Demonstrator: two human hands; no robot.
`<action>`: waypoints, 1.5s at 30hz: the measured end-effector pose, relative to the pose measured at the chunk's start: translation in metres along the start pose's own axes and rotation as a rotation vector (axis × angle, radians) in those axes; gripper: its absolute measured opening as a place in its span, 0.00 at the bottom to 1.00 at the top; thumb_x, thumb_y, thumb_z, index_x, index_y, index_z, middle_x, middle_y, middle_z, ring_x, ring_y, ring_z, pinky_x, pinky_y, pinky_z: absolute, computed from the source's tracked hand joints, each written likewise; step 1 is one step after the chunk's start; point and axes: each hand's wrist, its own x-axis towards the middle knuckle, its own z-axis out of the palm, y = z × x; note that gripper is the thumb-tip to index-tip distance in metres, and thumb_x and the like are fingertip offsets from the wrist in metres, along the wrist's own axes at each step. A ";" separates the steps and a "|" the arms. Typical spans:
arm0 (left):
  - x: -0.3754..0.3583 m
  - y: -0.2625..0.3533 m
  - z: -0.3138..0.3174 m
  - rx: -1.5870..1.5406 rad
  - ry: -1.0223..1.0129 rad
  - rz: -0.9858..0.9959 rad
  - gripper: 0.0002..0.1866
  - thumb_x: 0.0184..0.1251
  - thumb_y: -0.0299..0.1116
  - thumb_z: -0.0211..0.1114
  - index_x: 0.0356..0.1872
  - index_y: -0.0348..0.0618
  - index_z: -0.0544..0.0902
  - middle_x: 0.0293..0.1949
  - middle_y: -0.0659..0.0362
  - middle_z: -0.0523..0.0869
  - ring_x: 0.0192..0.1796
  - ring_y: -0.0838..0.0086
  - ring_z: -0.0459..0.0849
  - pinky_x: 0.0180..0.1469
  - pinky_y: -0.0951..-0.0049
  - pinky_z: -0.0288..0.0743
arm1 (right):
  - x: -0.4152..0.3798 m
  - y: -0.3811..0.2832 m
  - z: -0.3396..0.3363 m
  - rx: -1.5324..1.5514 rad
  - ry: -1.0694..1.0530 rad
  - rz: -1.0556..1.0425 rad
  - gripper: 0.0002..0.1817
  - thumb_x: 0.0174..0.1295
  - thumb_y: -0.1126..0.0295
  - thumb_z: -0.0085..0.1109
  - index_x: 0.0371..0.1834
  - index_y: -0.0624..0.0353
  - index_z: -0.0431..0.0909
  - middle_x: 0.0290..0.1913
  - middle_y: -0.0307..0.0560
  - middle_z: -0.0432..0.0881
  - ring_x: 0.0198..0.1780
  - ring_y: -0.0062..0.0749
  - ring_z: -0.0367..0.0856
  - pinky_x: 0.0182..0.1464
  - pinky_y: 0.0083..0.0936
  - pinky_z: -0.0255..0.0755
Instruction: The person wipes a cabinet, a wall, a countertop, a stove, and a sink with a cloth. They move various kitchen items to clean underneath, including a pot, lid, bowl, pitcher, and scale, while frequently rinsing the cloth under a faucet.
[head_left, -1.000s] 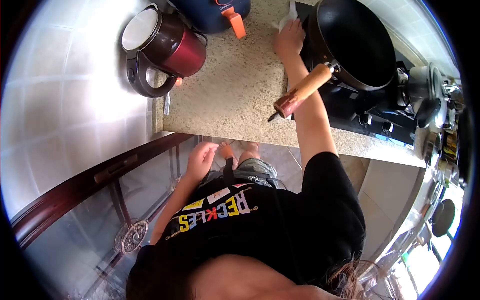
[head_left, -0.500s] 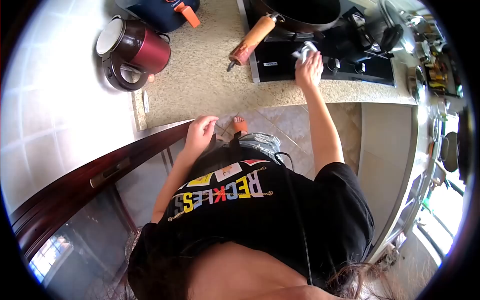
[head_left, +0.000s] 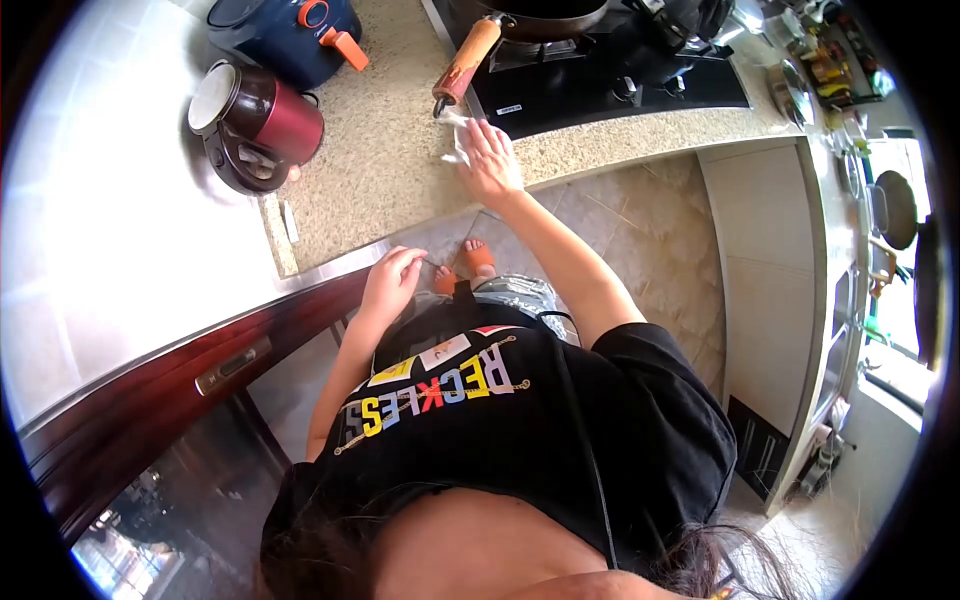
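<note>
My right hand (head_left: 490,160) presses a white cloth (head_left: 455,140) onto the speckled granite counter (head_left: 390,170), just in front of the black gas stove (head_left: 600,85). A black pan with a wooden handle (head_left: 462,58) sits on the stove, its handle jutting over the counter above my hand. My left hand (head_left: 392,280) hangs loosely curled at my waist, near the edge of the dark wooden door frame (head_left: 200,360), holding nothing.
A red and dark electric kettle (head_left: 255,125) and a blue appliance with an orange latch (head_left: 290,30) stand at the counter's left end. Pots and utensils (head_left: 810,60) crowd the counter to the right of the stove. Tiled floor lies below.
My right hand has come off the stove top with the cloth and moved left onto the granite counter by the pan handle. The view has shifted back from the stove.
</note>
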 end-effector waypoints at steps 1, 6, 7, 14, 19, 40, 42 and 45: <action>0.000 0.001 0.000 -0.001 -0.025 0.014 0.07 0.62 0.26 0.57 0.40 0.38 0.81 0.36 0.51 0.81 0.32 0.62 0.80 0.35 0.71 0.74 | -0.009 0.007 -0.007 0.006 -0.019 -0.018 0.34 0.59 0.56 0.50 0.68 0.60 0.58 0.71 0.50 0.54 0.73 0.40 0.49 0.71 0.39 0.42; -0.001 -0.003 0.009 -0.030 -0.039 0.031 0.08 0.63 0.26 0.58 0.41 0.37 0.81 0.36 0.54 0.82 0.31 0.73 0.80 0.33 0.78 0.73 | -0.048 0.065 -0.027 -0.061 -0.072 0.131 0.34 0.61 0.57 0.48 0.71 0.53 0.53 0.74 0.44 0.50 0.74 0.38 0.46 0.73 0.39 0.41; -0.001 0.000 0.011 -0.030 -0.036 0.008 0.08 0.64 0.26 0.58 0.42 0.37 0.81 0.36 0.54 0.82 0.31 0.74 0.80 0.33 0.78 0.73 | -0.051 0.082 -0.030 -0.078 -0.065 0.168 0.34 0.62 0.57 0.47 0.71 0.53 0.52 0.74 0.44 0.49 0.75 0.38 0.44 0.73 0.39 0.40; 0.011 0.012 0.044 -0.020 -0.010 -0.033 0.08 0.63 0.26 0.57 0.40 0.38 0.81 0.33 0.53 0.81 0.30 0.69 0.80 0.34 0.74 0.73 | -0.066 0.240 -0.055 -0.190 0.031 0.524 0.34 0.64 0.55 0.45 0.72 0.53 0.51 0.74 0.46 0.49 0.75 0.38 0.45 0.73 0.41 0.38; 0.058 0.037 0.101 0.004 0.050 -0.098 0.08 0.63 0.26 0.58 0.40 0.38 0.81 0.33 0.54 0.83 0.31 0.72 0.82 0.35 0.76 0.74 | -0.078 0.374 -0.081 -0.244 0.091 0.772 0.32 0.66 0.54 0.42 0.71 0.56 0.51 0.73 0.52 0.50 0.74 0.41 0.45 0.72 0.42 0.39; 0.229 0.170 0.217 0.040 -0.163 0.021 0.09 0.64 0.31 0.58 0.41 0.41 0.82 0.37 0.52 0.82 0.34 0.62 0.81 0.36 0.70 0.74 | 0.080 0.394 -0.067 -0.025 -0.010 0.121 0.29 0.66 0.50 0.39 0.67 0.52 0.60 0.72 0.45 0.54 0.73 0.40 0.49 0.72 0.47 0.39; 0.239 0.170 0.216 -0.003 -0.207 0.056 0.10 0.64 0.31 0.57 0.41 0.39 0.81 0.37 0.51 0.82 0.34 0.61 0.81 0.36 0.70 0.74 | 0.093 0.399 -0.071 -0.079 -0.054 0.034 0.30 0.65 0.50 0.41 0.69 0.50 0.58 0.72 0.44 0.54 0.73 0.40 0.49 0.72 0.45 0.39; 0.258 0.167 0.213 -0.078 -0.218 -0.004 0.10 0.64 0.31 0.57 0.41 0.37 0.81 0.37 0.50 0.82 0.34 0.62 0.82 0.36 0.70 0.75 | 0.118 0.399 -0.059 -0.089 -0.019 -0.068 0.31 0.65 0.50 0.41 0.69 0.48 0.57 0.72 0.43 0.54 0.74 0.39 0.48 0.72 0.43 0.39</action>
